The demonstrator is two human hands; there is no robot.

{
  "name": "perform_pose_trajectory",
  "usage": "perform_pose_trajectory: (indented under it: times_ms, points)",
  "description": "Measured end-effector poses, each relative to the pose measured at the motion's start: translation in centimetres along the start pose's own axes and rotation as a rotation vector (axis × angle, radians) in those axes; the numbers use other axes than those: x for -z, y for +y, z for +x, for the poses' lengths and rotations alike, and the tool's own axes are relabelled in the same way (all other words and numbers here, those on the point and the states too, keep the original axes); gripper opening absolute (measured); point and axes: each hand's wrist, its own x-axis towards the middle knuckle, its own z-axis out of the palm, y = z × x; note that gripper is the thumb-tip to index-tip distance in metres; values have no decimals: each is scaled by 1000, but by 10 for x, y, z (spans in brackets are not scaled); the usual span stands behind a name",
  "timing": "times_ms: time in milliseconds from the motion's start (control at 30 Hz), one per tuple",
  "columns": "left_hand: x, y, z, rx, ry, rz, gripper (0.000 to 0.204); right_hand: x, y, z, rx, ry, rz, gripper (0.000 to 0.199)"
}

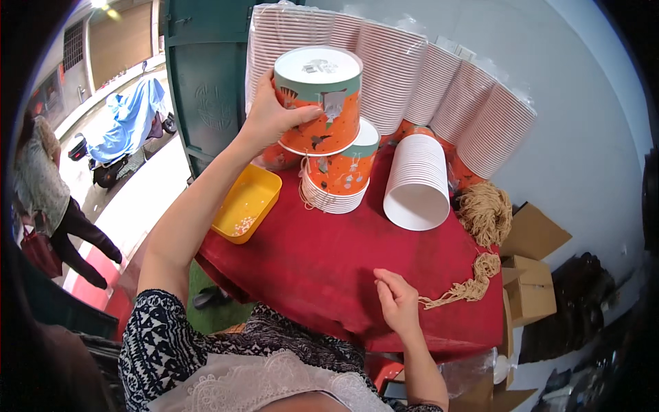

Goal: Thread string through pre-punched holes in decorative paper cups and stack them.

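My left hand point(274, 113) grips an orange and green printed paper bucket point(336, 106), turned bottom up, with the thumb across its side. Behind and below it is a stack of similar upturned paper buckets point(340, 175), with white rims at the bottom and loose strands of string hanging at its left side. Whether the held bucket touches that stack I cannot tell. Over the front of the red cloth, my right hand point(398, 302) is loosely closed, with nothing visible in its fingers. Nearest to it lies a loose hank of tan string point(473, 281).
A yellow tray point(250, 206) with small pale bits stands at the table's left edge. White nested buckets point(419, 182) lie on the red cloth point(309, 261). Tall wrapped bucket stacks point(388, 75) line the back. Right are a string bundle point(485, 213) and cardboard boxes point(532, 288). Outside, a person point(51, 178) walks.
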Motion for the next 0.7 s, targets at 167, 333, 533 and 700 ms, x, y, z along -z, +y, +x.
perform_pose_trajectory:
  times_ms: [167, 333, 533, 700]
  points:
    - [7, -7, 6, -44, 16, 70, 112, -11, 6, 29, -67, -98, 109, 24]
    - [12, 0, 1, -55, 2, 107, 112, -28, 12, 49, -96, -161, 167, 24]
    - [15, 2, -1, -36, -12, 61, 112, -46, 15, 65, -127, -208, 130, 22]
    - [20, 3, -7, 25, -21, 3, 112, -52, 22, 68, -145, -251, 84, 23]
